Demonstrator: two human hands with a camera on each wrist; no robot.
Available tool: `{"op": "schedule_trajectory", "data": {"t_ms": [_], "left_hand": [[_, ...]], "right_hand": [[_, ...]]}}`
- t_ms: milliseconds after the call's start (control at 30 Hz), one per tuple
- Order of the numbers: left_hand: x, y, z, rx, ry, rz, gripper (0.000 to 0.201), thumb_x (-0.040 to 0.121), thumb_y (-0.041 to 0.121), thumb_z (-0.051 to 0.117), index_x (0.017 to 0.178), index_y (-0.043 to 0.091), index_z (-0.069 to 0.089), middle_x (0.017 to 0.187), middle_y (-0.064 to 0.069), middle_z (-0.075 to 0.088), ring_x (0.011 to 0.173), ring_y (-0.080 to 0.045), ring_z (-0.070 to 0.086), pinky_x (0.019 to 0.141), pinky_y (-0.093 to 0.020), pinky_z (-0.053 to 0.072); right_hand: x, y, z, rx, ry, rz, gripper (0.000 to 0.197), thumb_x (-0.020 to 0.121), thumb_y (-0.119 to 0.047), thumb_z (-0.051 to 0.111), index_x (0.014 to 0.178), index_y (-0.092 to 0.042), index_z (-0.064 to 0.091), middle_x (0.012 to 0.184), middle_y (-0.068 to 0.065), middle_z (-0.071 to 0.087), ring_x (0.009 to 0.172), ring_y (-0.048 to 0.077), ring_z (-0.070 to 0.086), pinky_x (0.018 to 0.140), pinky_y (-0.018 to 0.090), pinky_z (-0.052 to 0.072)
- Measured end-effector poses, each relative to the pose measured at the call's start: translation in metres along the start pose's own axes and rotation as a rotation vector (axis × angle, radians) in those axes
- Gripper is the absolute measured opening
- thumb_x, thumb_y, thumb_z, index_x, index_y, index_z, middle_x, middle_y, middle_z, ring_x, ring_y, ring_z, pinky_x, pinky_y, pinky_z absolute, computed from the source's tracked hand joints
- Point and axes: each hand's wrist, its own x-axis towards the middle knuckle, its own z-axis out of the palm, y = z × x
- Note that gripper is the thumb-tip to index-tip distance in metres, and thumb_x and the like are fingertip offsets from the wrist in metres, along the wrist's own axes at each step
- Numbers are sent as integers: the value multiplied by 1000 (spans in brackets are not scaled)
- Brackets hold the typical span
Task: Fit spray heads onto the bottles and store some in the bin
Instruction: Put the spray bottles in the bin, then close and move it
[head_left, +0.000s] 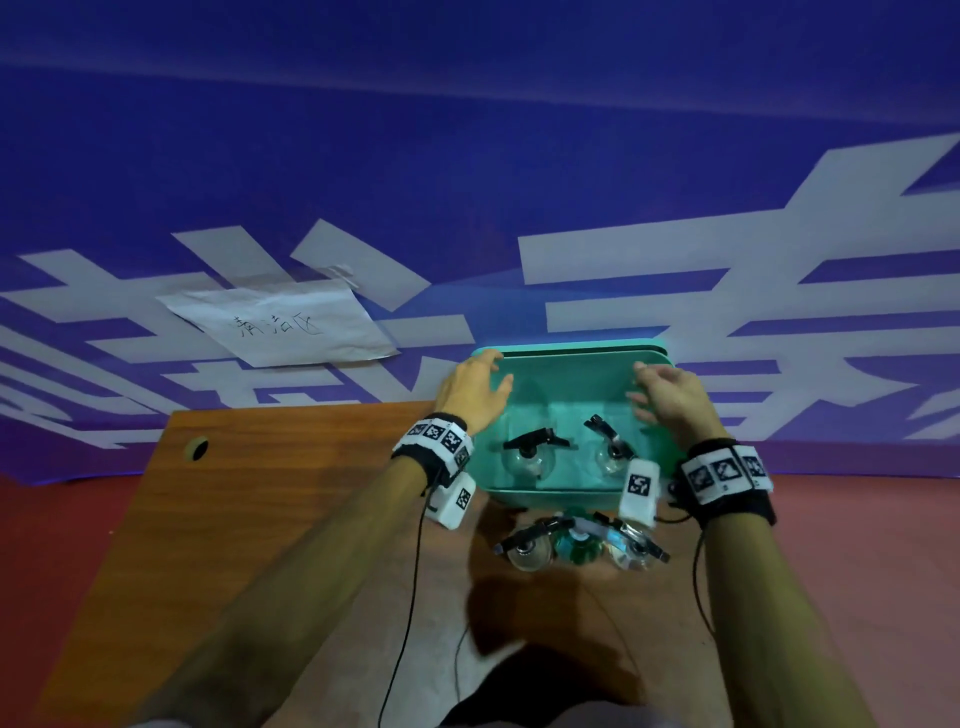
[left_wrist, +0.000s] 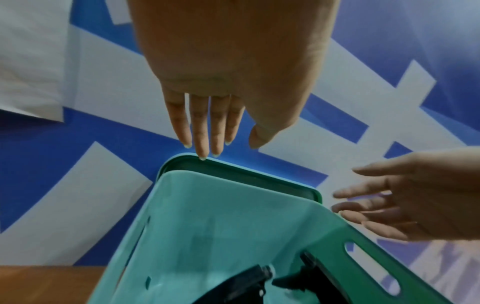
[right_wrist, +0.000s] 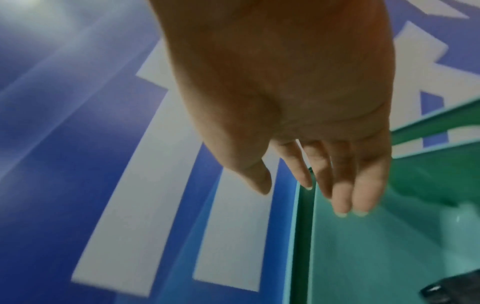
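Observation:
A teal bin (head_left: 566, 376) stands at the far edge of the table. Inside it two clear bottles (head_left: 527, 460) (head_left: 610, 457) stand with black spray heads (left_wrist: 249, 283) fitted. A darker green lid (left_wrist: 246, 174) stands upright behind the bin against the wall. My left hand (head_left: 485, 364) is open, its straight fingertips (left_wrist: 203, 154) at the lid's far-left corner. My right hand (head_left: 649, 384) hovers open over the bin's far-right side, its fingers (right_wrist: 342, 201) spread and holding nothing. Three more bottles with spray heads (head_left: 524, 553) (head_left: 574, 545) (head_left: 631, 548) stand in front of the bin.
The wooden table (head_left: 285, 519) has a cable hole (head_left: 197, 448) at its far left. A paper sign (head_left: 280, 325) is taped to the blue and white banner wall (head_left: 467, 156) just behind the bin. Red floor (head_left: 857, 519) shows to the right.

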Motion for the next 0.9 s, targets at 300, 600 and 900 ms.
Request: {"op": "schedule_trajectory", "data": {"t_ms": [300,600,900], "left_hand": [[40,-21,2,-856,-9,-509,17,102,19,52,116,11,60,107,-12,69,70,-18,65,54,-26,49],[49,-22,2,-1243,-69,-639,37,106,15,41,139,1,45,133,-18,63,100,-29,72,71,-32,60],[49,-17,-9,-1490,-45,-721,27,104,15,40,127,8,52,133,-19,64,95,-25,72,70,-28,56]], "right_hand": [[46,-29,-8,879,-160,270,58,105,-18,46,150,8,20,138,29,51,109,32,66,81,42,60],[84,-20,10,574,103,291,37,98,-3,58,131,10,50,80,22,74,67,25,76,53,29,59],[52,-30,28,583,224,49,33,93,9,59,125,13,51,110,22,68,74,19,74,64,23,61]]}}
